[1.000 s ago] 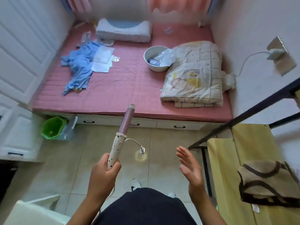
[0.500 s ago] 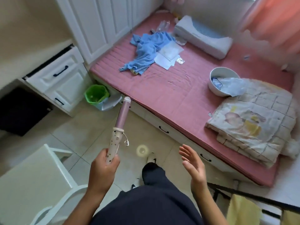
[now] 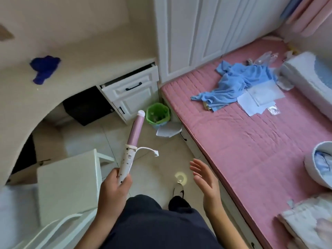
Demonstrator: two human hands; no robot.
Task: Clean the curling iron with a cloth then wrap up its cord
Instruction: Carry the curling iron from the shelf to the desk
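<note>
Gripping the curling iron (image 3: 133,144) upright by its handle, the person's left hand (image 3: 115,193) is wrapped tight; right hand (image 3: 204,178) hangs open, empty. Wiping hasn't started yet, probably needs grabbing that blue cloth (image 3: 45,68) off the surface (image 3: 75,51)

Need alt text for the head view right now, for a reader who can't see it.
The left hand grips a pink-barrelled curling iron by its white handle, barrel pointing up, while the right hand hangs open and empty. A dark blue cloth lies on the desk ahead; a pink bed is right.
</note>
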